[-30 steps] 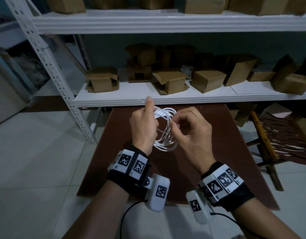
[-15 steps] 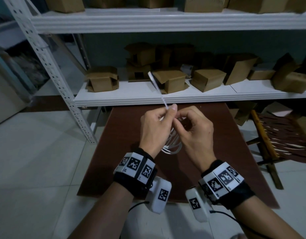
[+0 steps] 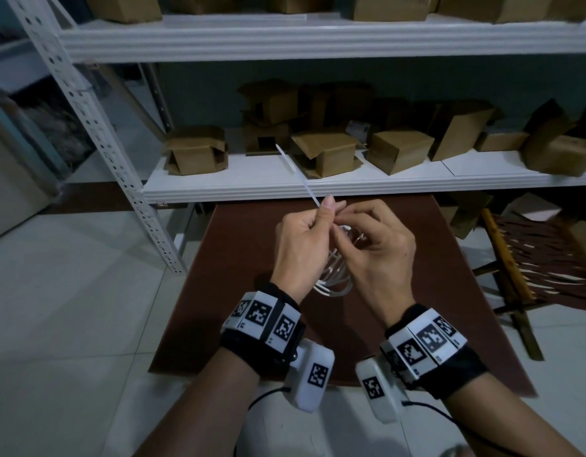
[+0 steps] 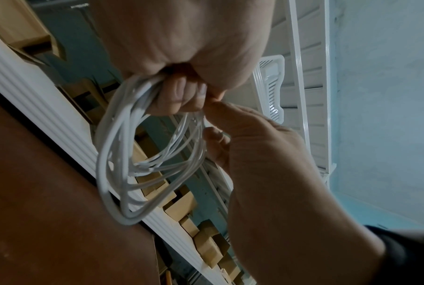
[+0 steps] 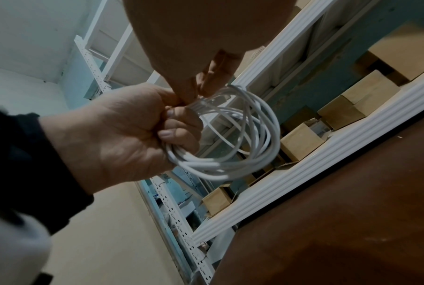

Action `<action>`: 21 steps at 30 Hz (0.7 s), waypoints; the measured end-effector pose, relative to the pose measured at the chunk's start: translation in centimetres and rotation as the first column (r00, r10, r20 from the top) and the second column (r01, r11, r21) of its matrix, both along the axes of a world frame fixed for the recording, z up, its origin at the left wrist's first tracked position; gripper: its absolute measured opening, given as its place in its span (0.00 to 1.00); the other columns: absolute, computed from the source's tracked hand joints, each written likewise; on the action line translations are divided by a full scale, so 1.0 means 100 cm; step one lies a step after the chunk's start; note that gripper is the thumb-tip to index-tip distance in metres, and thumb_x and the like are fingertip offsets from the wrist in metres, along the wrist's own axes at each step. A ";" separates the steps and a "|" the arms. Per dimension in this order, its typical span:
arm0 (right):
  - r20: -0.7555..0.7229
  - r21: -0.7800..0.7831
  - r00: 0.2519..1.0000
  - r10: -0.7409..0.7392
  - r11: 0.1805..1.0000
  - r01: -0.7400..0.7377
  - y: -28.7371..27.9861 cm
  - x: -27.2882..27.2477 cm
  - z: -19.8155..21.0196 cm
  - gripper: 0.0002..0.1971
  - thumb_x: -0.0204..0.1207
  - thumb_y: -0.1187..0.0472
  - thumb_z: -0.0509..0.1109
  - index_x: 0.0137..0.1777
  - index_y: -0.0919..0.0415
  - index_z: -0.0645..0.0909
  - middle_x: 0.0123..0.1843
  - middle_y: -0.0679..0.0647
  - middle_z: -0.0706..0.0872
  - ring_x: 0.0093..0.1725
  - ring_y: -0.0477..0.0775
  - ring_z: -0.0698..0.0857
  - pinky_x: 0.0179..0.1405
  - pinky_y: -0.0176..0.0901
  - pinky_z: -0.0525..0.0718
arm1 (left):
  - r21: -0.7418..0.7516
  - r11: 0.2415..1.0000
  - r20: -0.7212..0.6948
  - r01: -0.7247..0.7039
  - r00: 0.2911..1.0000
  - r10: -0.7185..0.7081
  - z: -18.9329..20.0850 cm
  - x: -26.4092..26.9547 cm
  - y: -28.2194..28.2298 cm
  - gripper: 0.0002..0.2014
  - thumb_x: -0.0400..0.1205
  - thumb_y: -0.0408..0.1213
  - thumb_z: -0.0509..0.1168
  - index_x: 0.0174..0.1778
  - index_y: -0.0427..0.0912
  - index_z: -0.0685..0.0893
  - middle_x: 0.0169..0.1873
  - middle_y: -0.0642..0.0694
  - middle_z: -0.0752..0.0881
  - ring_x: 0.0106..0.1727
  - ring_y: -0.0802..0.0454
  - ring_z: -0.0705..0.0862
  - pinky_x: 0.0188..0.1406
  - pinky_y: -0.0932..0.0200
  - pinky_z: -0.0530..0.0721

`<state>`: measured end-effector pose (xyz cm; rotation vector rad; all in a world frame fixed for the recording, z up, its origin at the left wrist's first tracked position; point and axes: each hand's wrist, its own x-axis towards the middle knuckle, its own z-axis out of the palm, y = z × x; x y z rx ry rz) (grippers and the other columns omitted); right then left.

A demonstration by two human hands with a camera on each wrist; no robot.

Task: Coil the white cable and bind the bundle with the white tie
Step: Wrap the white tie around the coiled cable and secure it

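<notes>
Above the brown table (image 3: 239, 291), the left hand (image 3: 301, 245) curls round the white cable (image 4: 113, 154) and pinches the tie (image 3: 300, 178); right hand (image 3: 380, 249) fingers pinch the loops. Boxes (image 3: 328, 153) sit on the shelf (image 3: 252, 189).

A second ago the left hand (image 3: 303, 240) and the right hand (image 3: 377, 245) were held a little apart with the loops of the white cable (image 3: 334, 282) open to view between them; now the two hands are pressed together, fingertips meeting, and only the lower part of the coil shows beneath them. The white tie (image 3: 296, 174), not to be made out in that earliest picture, now sticks up and away from the left hand's thumb and forefinger as a long straight tail slanting toward the shelf. Since half a second ago it has scarcely altered.
</notes>
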<state>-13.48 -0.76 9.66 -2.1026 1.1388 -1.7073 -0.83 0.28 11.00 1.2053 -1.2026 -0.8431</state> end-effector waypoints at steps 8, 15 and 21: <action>-0.038 -0.013 0.999 -0.020 1.000 0.020 0.001 0.002 0.003 0.03 0.76 0.64 0.83 0.46 0.62 0.92 0.47 0.49 0.89 0.37 0.43 0.85 0.32 0.45 0.84 | 0.013 0.999 -0.043 -0.029 0.999 0.029 -0.006 0.000 -0.006 0.21 0.93 0.51 0.61 0.60 0.41 0.96 0.60 0.54 0.94 0.61 0.60 0.92 0.65 0.48 0.91; -0.041 -0.035 0.999 -0.028 0.999 0.027 0.002 0.002 0.005 0.04 0.74 0.64 0.84 0.42 0.62 0.91 0.45 0.50 0.89 0.35 0.45 0.85 0.31 0.48 0.84 | 0.028 0.998 0.050 -0.063 0.997 0.062 -0.002 0.003 -0.005 0.27 0.94 0.51 0.59 0.42 0.40 0.96 0.63 0.55 0.93 0.62 0.65 0.91 0.66 0.52 0.89; -0.054 -0.032 0.999 -0.004 0.999 0.002 0.003 0.000 0.004 0.02 0.74 0.65 0.82 0.43 0.62 0.91 0.46 0.50 0.88 0.35 0.47 0.85 0.31 0.50 0.84 | 0.122 0.986 -0.050 -0.116 0.991 0.123 0.008 0.006 0.002 0.22 0.93 0.56 0.58 0.66 0.50 0.93 0.51 0.52 0.88 0.64 0.29 0.84 0.58 0.26 0.86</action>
